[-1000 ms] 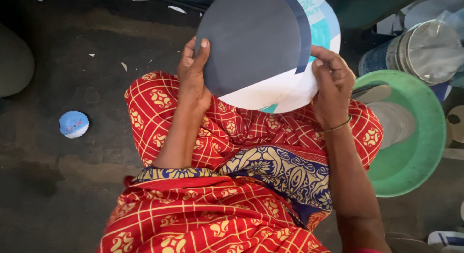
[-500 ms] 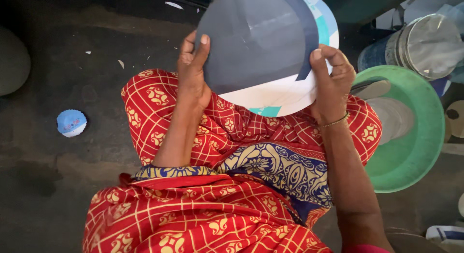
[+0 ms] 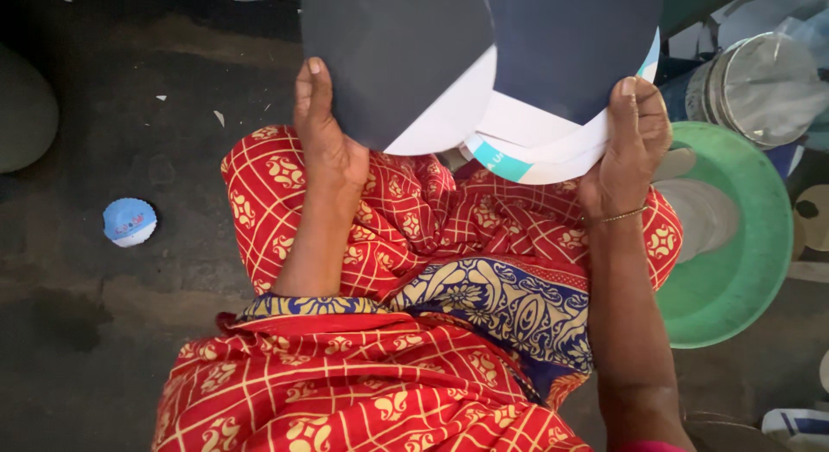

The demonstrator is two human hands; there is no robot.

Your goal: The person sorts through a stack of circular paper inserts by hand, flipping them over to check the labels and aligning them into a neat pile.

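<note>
Head view: round card discs (image 3: 406, 63) between both hands, left (image 3: 324, 145), right (image 3: 626, 154)

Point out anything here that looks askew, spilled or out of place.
The paper discs held between the left hand and right hand are fanned out unevenly, not stacked flush. A small crimped paper plate lies alone on the dark floor, with a few white scraps scattered nearby. Nothing looks spilled or damaged.

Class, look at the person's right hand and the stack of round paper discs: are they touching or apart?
Touching. The head view shows the right hand gripping the edge of the stack of round paper discs, its fingers curled over the rim, with no gap.
</note>
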